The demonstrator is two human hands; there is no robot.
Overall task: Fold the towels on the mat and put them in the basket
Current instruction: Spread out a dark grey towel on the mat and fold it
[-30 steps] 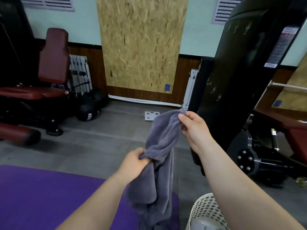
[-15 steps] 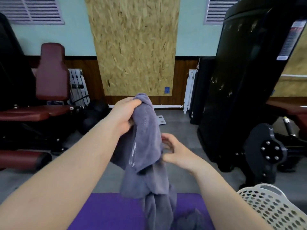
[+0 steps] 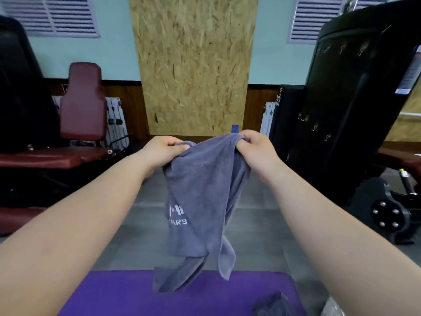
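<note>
Curled fingers of the left hand (image 3: 163, 149) and right hand (image 3: 252, 147) pinch the top edge of a grey towel (image 3: 200, 197), which hangs above the purple mat (image 3: 127, 293). The mat lies on a grey tiled floor (image 3: 262, 236), with a second towel (image 3: 271, 304) crumpled at its near right. Behind stand a maroon bench (image 3: 84, 101) left, a chipboard panel (image 3: 193, 65) centre and a black machine (image 3: 353, 99) right.

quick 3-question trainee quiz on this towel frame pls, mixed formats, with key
1. True or false: the grey towel lies folded flat on the purple mat.
2. Where do the left hand and right hand grip the grey towel? A) upper edge B) lower corners C) printed logo
3. Fill in: the crumpled dark towel lies toward the mat's ___ end.
Key: 1 false; 2 A; 3 right.
</note>
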